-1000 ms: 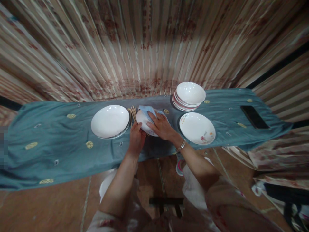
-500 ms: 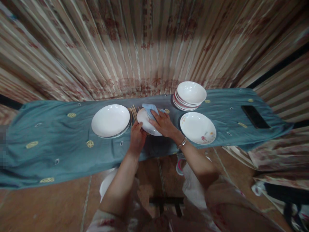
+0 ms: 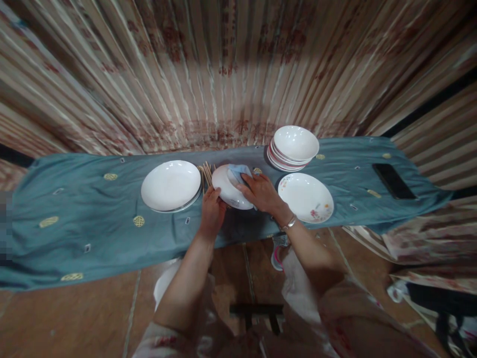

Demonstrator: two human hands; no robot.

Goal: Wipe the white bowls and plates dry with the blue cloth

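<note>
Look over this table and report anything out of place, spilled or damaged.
No spill or breakage shows. One oddity: a dark, phone-like slab lies toward the right end of the rumpled tablecloth, out of keeping with the stacked bowls and floral plate nearby.

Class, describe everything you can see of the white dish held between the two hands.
The white dish looks glossy, like glazed ceramic, with small dark markings near its lower edge, too blurred to read. It seems tilted, just right of some thin sticks. The left hand grips its lower-left edge; the right hand holds a light-blue cloth against it, hiding part.
</note>
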